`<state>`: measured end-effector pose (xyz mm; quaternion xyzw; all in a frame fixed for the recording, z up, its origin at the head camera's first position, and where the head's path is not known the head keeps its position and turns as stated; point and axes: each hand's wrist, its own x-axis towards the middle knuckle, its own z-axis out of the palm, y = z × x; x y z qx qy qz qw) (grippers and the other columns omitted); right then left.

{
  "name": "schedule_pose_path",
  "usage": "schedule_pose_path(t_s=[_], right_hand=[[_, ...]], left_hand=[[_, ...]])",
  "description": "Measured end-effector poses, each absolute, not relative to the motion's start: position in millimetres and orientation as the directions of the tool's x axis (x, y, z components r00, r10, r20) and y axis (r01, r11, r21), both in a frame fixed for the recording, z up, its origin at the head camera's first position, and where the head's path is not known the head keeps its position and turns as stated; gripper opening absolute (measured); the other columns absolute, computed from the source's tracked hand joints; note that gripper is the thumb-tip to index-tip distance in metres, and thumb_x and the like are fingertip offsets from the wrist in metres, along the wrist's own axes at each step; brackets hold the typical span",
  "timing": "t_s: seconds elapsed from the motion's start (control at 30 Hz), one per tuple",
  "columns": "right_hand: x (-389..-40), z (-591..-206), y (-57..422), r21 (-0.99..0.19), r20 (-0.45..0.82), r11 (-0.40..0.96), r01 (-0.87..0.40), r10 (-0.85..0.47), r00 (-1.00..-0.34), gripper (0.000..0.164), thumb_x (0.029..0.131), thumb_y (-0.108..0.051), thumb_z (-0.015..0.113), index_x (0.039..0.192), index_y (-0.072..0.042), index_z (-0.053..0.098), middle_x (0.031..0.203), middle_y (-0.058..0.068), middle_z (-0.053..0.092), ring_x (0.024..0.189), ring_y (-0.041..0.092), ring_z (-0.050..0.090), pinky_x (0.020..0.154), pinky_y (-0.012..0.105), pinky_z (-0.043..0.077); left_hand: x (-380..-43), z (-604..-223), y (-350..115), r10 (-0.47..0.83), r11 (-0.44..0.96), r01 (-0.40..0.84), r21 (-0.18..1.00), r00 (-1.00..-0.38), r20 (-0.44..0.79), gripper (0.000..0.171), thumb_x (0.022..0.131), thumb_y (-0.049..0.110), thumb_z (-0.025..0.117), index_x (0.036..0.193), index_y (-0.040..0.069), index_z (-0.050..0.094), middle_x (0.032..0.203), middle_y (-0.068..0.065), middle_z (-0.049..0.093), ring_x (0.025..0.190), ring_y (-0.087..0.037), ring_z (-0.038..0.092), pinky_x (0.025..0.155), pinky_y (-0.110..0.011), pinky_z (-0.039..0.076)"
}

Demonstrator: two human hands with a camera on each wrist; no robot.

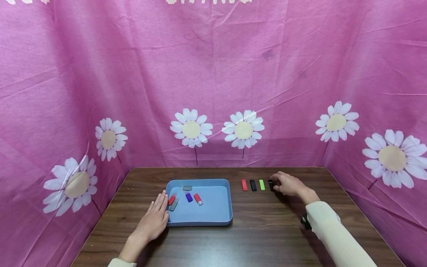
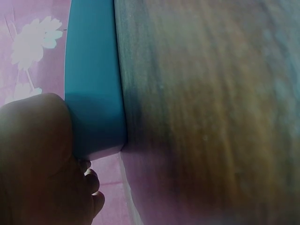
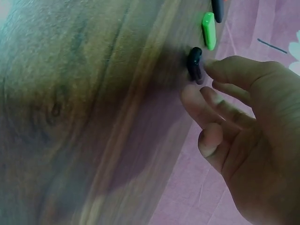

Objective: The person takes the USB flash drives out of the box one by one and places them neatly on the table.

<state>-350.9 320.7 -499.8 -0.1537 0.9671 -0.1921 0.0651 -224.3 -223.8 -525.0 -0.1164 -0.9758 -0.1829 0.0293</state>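
Note:
My left hand (image 1: 154, 220) rests with straight fingers along the left edge of a blue tray (image 1: 200, 223). In the left wrist view, the hand lies against the tray's side wall (image 2: 93, 79). At the right end of a row of USB flash drives, my right hand (image 1: 289, 184) is over a black flash drive (image 3: 194, 63). The right wrist view has its thumb and fingertips parted and close beside that drive, with a gap showing. Left of it in the row lie a green flash drive (image 1: 261, 185), another black one (image 1: 253, 185) and a red one (image 1: 244, 185).
Inside the tray are several more flash drives: a purple one (image 1: 189, 197), a red one (image 1: 198, 199), another red one (image 1: 171, 200), a grey one (image 1: 187, 188) and a second grey one (image 1: 173, 205). A pink flowered cloth (image 1: 213, 81) surrounds the wooden table (image 1: 260, 237).

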Motion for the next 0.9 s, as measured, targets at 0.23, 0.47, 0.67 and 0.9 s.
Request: schedule_pose_path(t_s=[0.23, 0.47, 0.67, 0.9], right_hand=[[-357, -492, 307, -0.294, 0.046, 0.874, -0.388, -0.392, -0.919, 0.029, 0.1, -0.017, 0.072, 0.127, -0.007, 0.073, 0.125, 0.012, 0.072, 0.105, 0.028, 0.071, 0.09, 0.055, 0.058], [-357, -474, 274, -0.273, 0.049, 0.853, -0.445, -0.45, -0.892, 0.023, 0.1, -0.017, 0.071, 0.122, -0.009, 0.076, 0.112, 0.005, 0.078, 0.097, 0.02, 0.072, 0.085, 0.052, 0.06], [-352, -456, 238, -0.262, 0.07, 0.826, -0.5, -0.5, -0.863, 0.015, 0.1, -0.018, 0.073, 0.114, -0.012, 0.078, 0.105, -0.001, 0.079, 0.094, 0.017, 0.073, 0.083, 0.048, 0.062], [-344, -440, 197, -0.251, 0.111, 0.76, -0.6, -0.593, -0.797, 0.009, 0.1, -0.018, 0.073, 0.108, -0.019, 0.079, 0.099, -0.008, 0.077, 0.083, 0.005, 0.068, 0.077, 0.037, 0.06]], left_hand=[[-225, -526, -224, 0.212, 0.912, 0.231, 0.339, -0.973, 0.094, 0.06, 0.11, 0.017, 0.048, 0.161, -0.011, 0.034, 0.175, -0.026, 0.024, 0.162, -0.046, 0.023, 0.13, -0.065, 0.024], [-225, -525, -223, 0.211, 0.91, 0.232, 0.343, -0.972, 0.098, 0.06, 0.109, 0.016, 0.049, 0.161, -0.011, 0.034, 0.174, -0.027, 0.025, 0.162, -0.047, 0.024, 0.129, -0.066, 0.025], [-226, -525, -223, 0.212, 0.912, 0.231, 0.339, -0.973, 0.093, 0.06, 0.109, 0.016, 0.049, 0.162, -0.01, 0.033, 0.174, -0.026, 0.024, 0.162, -0.046, 0.024, 0.13, -0.065, 0.024], [-226, -526, -223, 0.215, 0.909, 0.23, 0.347, -0.973, 0.083, 0.061, 0.11, 0.017, 0.049, 0.162, -0.01, 0.032, 0.175, -0.026, 0.023, 0.162, -0.046, 0.023, 0.13, -0.065, 0.024]])
